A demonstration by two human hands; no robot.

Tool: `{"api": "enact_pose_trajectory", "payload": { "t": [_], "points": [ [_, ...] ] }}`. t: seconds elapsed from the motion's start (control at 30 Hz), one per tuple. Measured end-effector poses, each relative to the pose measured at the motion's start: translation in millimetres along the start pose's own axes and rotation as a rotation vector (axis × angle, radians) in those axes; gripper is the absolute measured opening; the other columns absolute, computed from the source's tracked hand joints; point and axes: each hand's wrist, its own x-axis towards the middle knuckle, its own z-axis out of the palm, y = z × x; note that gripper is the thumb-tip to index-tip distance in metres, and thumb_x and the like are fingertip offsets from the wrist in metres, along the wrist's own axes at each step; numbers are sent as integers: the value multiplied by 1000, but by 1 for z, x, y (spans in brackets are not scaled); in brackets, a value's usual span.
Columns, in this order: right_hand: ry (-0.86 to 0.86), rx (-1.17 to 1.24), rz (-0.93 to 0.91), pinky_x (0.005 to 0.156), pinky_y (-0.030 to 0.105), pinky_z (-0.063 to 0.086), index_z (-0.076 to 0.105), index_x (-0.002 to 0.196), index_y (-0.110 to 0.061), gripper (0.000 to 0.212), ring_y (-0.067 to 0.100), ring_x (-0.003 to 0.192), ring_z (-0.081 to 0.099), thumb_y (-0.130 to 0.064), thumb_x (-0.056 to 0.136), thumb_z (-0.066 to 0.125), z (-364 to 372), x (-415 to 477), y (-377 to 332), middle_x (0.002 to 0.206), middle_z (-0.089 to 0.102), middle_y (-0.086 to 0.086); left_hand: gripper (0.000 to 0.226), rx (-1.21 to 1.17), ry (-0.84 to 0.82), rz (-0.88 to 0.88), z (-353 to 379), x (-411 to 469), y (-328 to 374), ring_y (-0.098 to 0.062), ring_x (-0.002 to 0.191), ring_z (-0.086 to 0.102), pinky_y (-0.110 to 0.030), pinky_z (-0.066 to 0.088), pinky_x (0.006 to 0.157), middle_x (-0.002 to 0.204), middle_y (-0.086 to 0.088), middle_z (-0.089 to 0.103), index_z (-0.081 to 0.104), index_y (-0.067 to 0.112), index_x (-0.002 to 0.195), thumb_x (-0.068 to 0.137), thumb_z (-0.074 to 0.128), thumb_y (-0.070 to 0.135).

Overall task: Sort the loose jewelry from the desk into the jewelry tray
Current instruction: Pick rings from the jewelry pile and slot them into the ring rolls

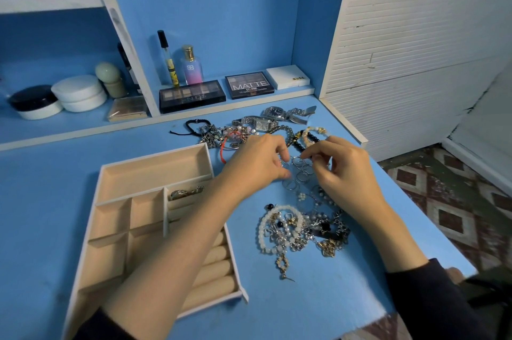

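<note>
Sleeves (432, 298) sat nearest; lifting the chain (300, 173) could probably snag the pile (299, 229) beside it and drag pieces off the counter (55, 173); left hand (257, 162) and right hand (343, 173) hovered low, curled fingers (313, 152) pinching the chain, which lay mid-counter, right of the tray (155, 170).

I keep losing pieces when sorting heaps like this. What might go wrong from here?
1. The left hand and right hand both pinch the silver chain of linked hoops. Its lower hoops lie close to the tangled pile of pearl and metal jewelry, so lifting may snag and drag pieces.
2. The right forearm passes close beside that pile, near the right edge of the blue desk. A careless sweep could knock pieces to the floor.
</note>
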Motion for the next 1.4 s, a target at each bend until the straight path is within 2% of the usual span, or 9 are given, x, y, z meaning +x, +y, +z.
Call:
{"api": "enact_pose_trajectory", "payload": {
  "t": [0.1,0.27,0.43,0.57,0.73,0.97,1.07,1.3,1.4],
  "points": [
    [-16,-21,-17,60,24,36,70,83,-18,22,9,69,47,-15,78,49,0,0,0,70,55,-4,18,-34,75,-2,-6,-6,-4,-7,63,60,-31,53,73,67,8,62,64,19,85,73,77,20],
    [-144,-92,-82,68,31,41,72,87,-21,12,18,83,46,-21,80,62,0,1,-4,79,59,-2,20,-31,194,-15,-13,-19,-6,0,63,55,-23,45,76,65,14,60,68,19,94,76,74,23],
    [-294,-257,-149,72,31,36,74,88,-24,27,16,83,40,-46,75,64,-2,5,-12,81,57,-3,13,-36,215,-2,-15,-28,-10,0,63,57,-23,50,74,65,12,61,71,18,87,76,74,22],
    [-362,-353,-147,79,32,34,72,94,-26,24,14,87,34,-43,77,68,-4,8,-16,85,54,-3,12,-43,221,-8,-16,-32,-11,2,63,57,-22,51,73,67,11,62,71,18,87,76,74,22],
    [-416,-354,-89,82,32,36,70,87,-27,20,13,87,38,-44,76,69,-3,13,-20,85,54,-6,11,-45,222,-12,-16,-34,-10,1,66,57,-26,52,76,68,11,63,72,19,86,76,74,23],
    [-293,-224,-82,71,41,46,71,75,-20,3,15,75,50,-22,76,72,1,7,-24,73,58,-3,4,-14,248,-1,-20,-41,-9,4,64,56,-16,47,68,69,10,66,74,24,80,77,73,26],
    [-237,-133,-42,69,37,48,74,78,-17,4,14,73,52,-21,76,73,2,8,-25,74,63,-1,3,-9,261,-11,-24,-48,-13,6,62,53,-2,36,59,65,15,62,75,25,79,77,73,26],
    [-211,-4,-33,67,-2,34,76,84,-10,8,-7,64,54,-7,79,69,8,7,-38,65,55,-18,4,-45,326,-19,-35,-69,-25,-4,63,56,-7,39,61,64,15,64,76,25,79,76,73,24],
    [-220,42,-46,65,0,35,76,84,-10,10,-11,70,53,-6,79,69,13,3,-48,68,63,-8,5,-59,369,-22,-41,-80,-32,-7,60,55,-8,37,59,63,11,67,76,26,77,76,73,23]
  ]
}}
